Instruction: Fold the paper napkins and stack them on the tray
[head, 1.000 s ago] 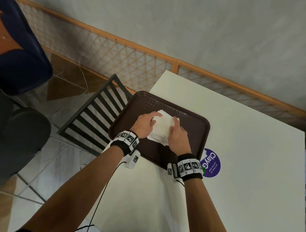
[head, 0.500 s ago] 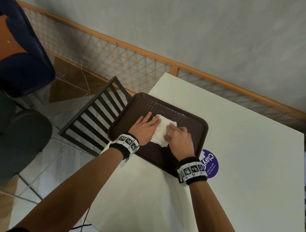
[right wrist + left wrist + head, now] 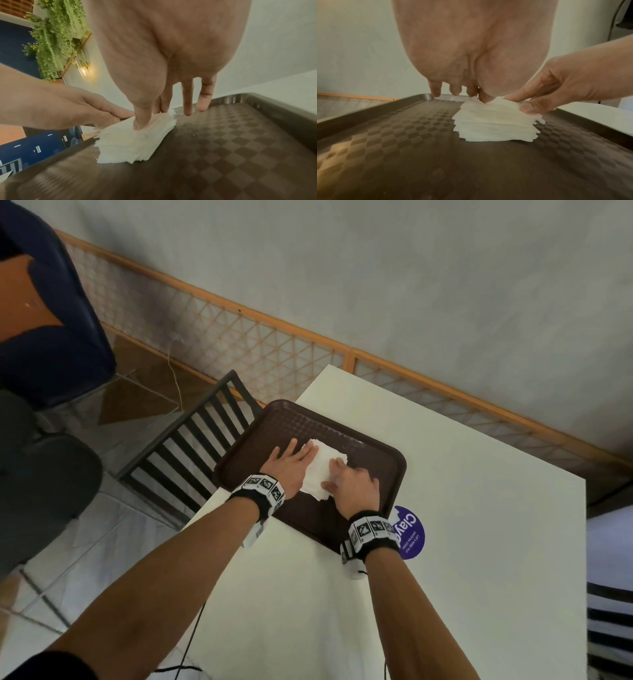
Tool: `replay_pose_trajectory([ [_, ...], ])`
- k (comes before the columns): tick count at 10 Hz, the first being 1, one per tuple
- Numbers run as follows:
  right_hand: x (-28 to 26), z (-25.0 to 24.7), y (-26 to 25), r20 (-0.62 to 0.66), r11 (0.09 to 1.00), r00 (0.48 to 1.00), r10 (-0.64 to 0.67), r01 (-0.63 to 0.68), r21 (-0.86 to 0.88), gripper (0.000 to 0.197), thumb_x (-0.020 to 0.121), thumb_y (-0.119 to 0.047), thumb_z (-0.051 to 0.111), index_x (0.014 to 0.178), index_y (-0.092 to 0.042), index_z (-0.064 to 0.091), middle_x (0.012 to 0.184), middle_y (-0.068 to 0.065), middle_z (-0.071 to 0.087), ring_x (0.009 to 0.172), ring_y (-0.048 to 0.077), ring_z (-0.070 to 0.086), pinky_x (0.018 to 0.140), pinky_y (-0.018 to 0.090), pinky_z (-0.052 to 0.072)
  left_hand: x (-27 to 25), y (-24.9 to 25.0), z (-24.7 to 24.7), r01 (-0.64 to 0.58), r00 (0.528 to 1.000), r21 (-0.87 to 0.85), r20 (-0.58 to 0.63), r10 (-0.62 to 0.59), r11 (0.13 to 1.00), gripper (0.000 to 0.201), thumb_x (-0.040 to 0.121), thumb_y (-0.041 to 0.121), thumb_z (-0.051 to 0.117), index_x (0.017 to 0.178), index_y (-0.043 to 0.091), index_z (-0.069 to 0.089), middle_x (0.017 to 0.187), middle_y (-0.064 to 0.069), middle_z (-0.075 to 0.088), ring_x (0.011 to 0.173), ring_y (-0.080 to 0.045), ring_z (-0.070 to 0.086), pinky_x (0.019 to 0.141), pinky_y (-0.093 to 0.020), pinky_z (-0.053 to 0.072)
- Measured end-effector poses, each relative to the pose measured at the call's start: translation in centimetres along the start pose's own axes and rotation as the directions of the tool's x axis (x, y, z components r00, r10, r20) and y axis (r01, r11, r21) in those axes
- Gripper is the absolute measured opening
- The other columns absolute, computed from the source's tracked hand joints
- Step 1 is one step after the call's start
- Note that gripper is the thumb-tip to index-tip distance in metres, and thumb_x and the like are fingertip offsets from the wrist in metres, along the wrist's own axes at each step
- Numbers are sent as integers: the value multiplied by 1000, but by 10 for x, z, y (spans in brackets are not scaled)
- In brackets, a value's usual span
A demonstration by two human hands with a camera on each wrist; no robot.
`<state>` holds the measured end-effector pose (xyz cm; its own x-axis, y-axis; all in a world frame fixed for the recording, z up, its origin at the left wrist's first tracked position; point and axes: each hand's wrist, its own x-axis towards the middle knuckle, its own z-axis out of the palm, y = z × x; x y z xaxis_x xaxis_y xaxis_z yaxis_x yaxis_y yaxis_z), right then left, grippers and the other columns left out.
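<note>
chair (image 3: 202, 446) at far left, slatted back against the tabletop (image 3: 462, 508) edge. brown tray (image 3: 274, 422) next, on the tabletop's left corner, part of it overhanging the edge. left hand (image 3: 286, 465) lies flat on the tray, fingers straight, grip released; its index-side fingers rest on the left edge of the napkins (image 3: 320, 470), the other fingertips reach toward the tray's far rim (left wrist view shows them straight and pointing down at the surface). napkins: one white folded stack, mid-tray, edges a little uneven. right hand (image 3: 352, 482) on the stack's right side, thumb pressed down on the top sheet, index finger laid along the far edge, remaining fingers straight and off the paper, over bare tray; grip not clenched, pressing rather than grasping. purple round sticker (image 3: 409, 534) on the tabletop just beside the tray's near right corner, partly hidden by the right wristband (image 3: 371, 530).
</note>
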<state>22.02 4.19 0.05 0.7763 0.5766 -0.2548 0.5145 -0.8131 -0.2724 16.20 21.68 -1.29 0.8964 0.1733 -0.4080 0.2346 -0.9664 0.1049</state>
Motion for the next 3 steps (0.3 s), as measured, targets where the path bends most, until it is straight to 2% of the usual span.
replay_pose_trajectory([
  [1, -13, -15, 1, 6, 1000, 1000, -19, 18, 25, 51, 111, -38, 58, 158, -23, 45, 162, 5, 53, 154, 37, 43, 120, 65, 38, -18, 7, -9, 23, 998, -17, -65, -24, 1000, 83, 107, 6, 44, 172, 25, -3, 181, 7, -4, 167, -28, -7, 133, -58, 11],
  [2, -24, -28, 6, -42, 999, 998, -45, 47, 28, 59, 112, -39, 53, 168, -24, 38, 178, -2, 33, 165, 35, 27, 126, 65, 30, -39, 9, -16, 33, 986, -14, -165, -35, 999, 72, 111, 12, 38, 172, 25, 3, 181, 4, 4, 167, -27, -3, 133, -57, 13],
  [3, -38, -45, 9, -130, 996, 990, -54, 63, 68, 58, 112, -39, 53, 167, -24, 40, 178, -1, 33, 166, 33, 24, 127, 63, 29, -64, 8, -27, 26, 953, -42, -301, -38, 999, 62, 115, 25, 30, 172, 24, 7, 181, 2, 11, 167, -27, 1, 134, -56, 14],
])
